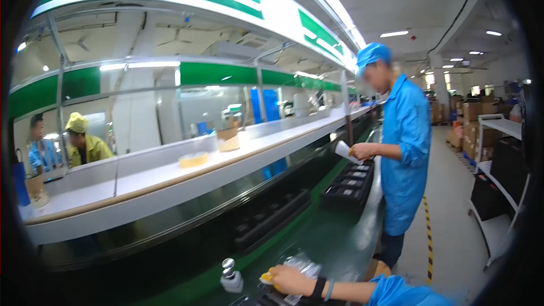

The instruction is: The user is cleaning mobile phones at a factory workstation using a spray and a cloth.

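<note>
My right hand [290,281] reaches in from the lower right in a blue sleeve, with dark and light bands at the wrist. Its fingers are closed on a small yellow piece that looks like a sponge or folded cloth [266,277]. Beneath the hand lie dark items, partly covered by it and cut off by the lower edge. A crumpled clear plastic bag [303,263] is just behind the hand. To its left stands a whitish bottle with a metal pump top [231,279]. My left hand is out of the picture.
A black tray [272,221] and another tray with several compartments [347,187] lie on the green work surface [334,238]. A person in blue [405,153] stands beyond, holding white paper [345,152]. A long white shelf [153,178] runs along the left; a cart [498,181] stands right.
</note>
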